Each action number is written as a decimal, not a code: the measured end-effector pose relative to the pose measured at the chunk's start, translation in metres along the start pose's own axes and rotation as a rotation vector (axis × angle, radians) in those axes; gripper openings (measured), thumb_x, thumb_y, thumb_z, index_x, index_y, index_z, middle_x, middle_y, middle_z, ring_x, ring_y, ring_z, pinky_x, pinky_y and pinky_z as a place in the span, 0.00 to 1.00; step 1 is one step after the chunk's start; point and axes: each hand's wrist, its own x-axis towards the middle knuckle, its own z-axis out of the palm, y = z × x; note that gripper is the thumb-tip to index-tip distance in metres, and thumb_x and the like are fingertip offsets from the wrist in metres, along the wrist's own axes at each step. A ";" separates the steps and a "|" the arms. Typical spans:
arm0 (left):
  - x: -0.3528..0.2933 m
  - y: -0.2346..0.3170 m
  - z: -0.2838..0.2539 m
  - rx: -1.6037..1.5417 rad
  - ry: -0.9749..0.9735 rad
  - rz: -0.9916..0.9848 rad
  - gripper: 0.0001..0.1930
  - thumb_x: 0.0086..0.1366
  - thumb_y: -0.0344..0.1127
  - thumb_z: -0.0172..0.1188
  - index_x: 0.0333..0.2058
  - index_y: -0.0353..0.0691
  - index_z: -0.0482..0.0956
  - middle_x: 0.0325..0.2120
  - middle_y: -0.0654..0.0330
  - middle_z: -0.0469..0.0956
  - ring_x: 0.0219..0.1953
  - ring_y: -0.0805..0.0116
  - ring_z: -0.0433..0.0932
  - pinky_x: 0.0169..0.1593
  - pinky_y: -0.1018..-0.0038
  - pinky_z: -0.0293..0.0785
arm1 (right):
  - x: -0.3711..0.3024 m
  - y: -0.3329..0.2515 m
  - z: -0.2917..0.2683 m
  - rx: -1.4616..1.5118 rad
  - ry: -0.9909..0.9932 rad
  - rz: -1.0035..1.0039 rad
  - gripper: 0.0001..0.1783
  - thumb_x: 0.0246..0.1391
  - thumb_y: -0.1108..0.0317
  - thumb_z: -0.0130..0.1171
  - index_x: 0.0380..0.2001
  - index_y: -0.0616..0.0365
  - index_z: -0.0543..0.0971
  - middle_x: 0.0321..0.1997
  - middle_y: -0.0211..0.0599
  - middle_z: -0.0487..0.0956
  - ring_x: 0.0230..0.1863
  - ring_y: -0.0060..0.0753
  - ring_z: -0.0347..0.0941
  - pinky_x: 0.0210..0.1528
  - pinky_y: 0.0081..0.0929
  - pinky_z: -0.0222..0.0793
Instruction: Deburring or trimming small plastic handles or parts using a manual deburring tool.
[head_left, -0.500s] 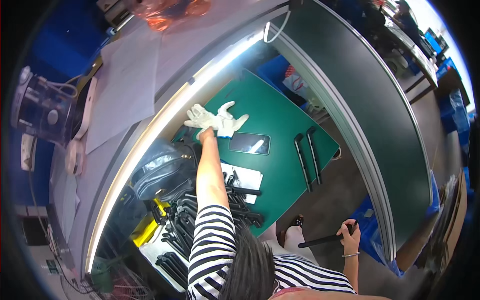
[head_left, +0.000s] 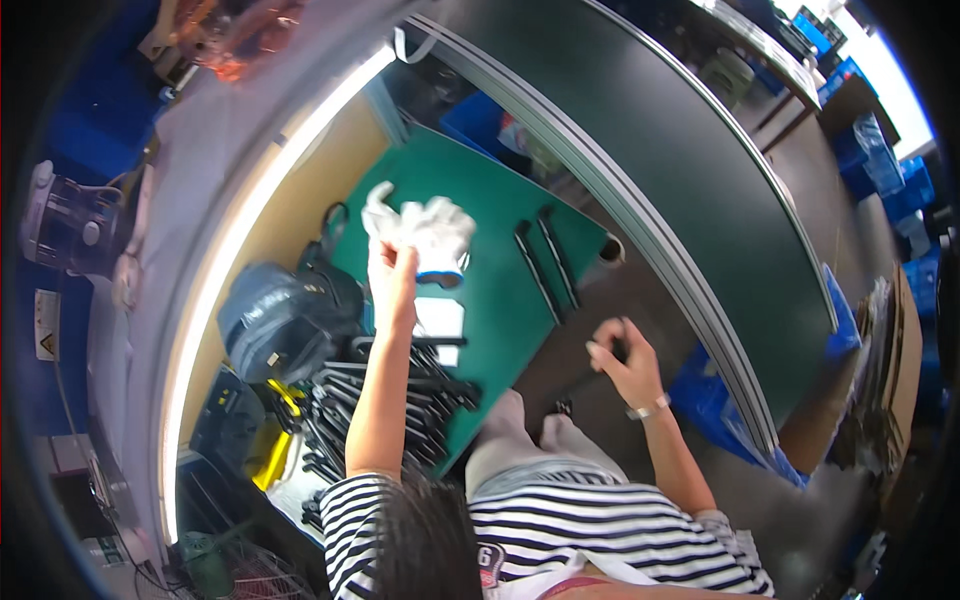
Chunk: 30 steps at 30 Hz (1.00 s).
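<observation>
The left hand [head_left: 393, 262] now pinches the white gloves [head_left: 432, 230] by one side, lifted off the green desk [head_left: 490, 310] where they were lying a moment ago, so they are in hand, above its left part. The right hand [head_left: 628, 365], which was gripping a black bar, has risen just beyond the near edge, fingers curled; blur leaves me unable to tell whether it holds anything. Two black bars [head_left: 541, 273] lie by the right corner.
</observation>
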 end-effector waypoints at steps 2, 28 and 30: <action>-0.067 0.020 0.037 0.011 -0.170 -0.053 0.05 0.62 0.25 0.53 0.29 0.42 0.66 0.24 0.72 0.64 0.27 0.85 0.61 0.30 0.85 0.59 | 0.002 -0.012 0.004 -0.196 -0.064 -0.091 0.13 0.50 0.68 0.65 0.36 0.57 0.73 0.27 0.29 0.74 0.27 0.20 0.73 0.32 0.22 0.68; -0.306 0.008 0.019 0.718 -0.188 -0.064 0.10 0.66 0.33 0.48 0.43 0.37 0.71 0.23 0.47 0.78 0.27 0.45 0.78 0.31 0.55 0.72 | -0.101 0.066 0.069 -0.383 -0.151 -0.184 0.11 0.58 0.69 0.55 0.43 0.62 0.74 0.26 0.38 0.77 0.26 0.23 0.72 0.31 0.23 0.68; -0.307 -0.001 -0.002 0.648 -0.212 -0.042 0.11 0.66 0.33 0.48 0.44 0.36 0.71 0.23 0.48 0.78 0.27 0.45 0.78 0.32 0.56 0.72 | -0.110 0.071 0.088 -0.100 -0.197 -0.076 0.08 0.60 0.72 0.53 0.42 0.64 0.73 0.26 0.30 0.76 0.26 0.18 0.70 0.31 0.19 0.68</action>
